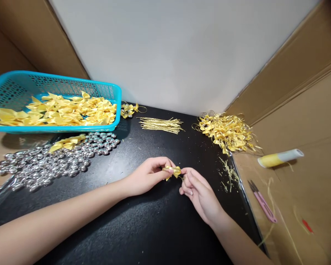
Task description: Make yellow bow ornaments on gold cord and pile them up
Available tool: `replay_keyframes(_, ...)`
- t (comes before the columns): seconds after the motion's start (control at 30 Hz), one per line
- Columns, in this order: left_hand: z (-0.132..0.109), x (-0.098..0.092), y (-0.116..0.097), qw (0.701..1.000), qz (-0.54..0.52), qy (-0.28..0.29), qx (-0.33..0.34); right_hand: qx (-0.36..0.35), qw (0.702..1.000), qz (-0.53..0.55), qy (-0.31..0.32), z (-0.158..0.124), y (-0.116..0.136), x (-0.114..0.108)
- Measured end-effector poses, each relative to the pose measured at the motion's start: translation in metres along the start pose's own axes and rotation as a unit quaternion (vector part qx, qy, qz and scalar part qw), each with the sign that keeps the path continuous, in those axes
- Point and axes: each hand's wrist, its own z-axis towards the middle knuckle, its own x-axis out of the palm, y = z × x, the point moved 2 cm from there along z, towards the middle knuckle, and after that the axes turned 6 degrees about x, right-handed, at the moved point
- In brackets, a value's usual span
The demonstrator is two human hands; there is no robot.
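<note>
My left hand (154, 173) is closed in a pinch on a small yellow ribbon bow (177, 170) above the black table mat. Close on its right is my right hand (197, 189), with fingers curled and thumb pressed against them. A thin gold cord (180, 177) runs from the bow to these right fingers, which pinch its end; the exact grip is partly hidden. Beyond the hands, a bundle of straight gold cords (162, 125) lies on the mat. Finished-looking bows with gold loops (227, 131) form a heap at the back right.
A turquoise basket (116, 106) of yellow bows stands at the left, behind many silver beads (52, 165). Several looped bows (129, 109) lie beside it. Cord scraps (229, 175), pink thread snips (263, 204), a yellow-and-white tube (280, 158) and a red piece (307, 225) are at right.
</note>
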Motion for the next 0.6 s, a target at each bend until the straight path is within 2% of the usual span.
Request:
replay_keyframes(0.17, -0.001, 0.003, 0.001, 1.0, 0.009, 0.018, -0.015, -0.027, 0.991, -0.125, -0.024, 0.005, 0.0, -0.004)
replay_keyframes(0.3, -0.001, 0.004, 0.002, 0.999, -0.002, 0.025, -0.041, -0.057, 0.983, -0.168, -0.047, 0.007, 0.006, -0.006)
replay_keyframes(0.47, -0.001, 0.005, 0.005, 0.993, -0.06, 0.036, -0.096, -0.092, 0.973, -0.209, -0.028, 0.006, 0.01, -0.001)
replay_keyframes(0.6, -0.002, 0.006, 0.009, 0.985, -0.121, 0.013, -0.125, -0.112, 0.962, -0.245, -0.041, 0.003, 0.01, -0.004)
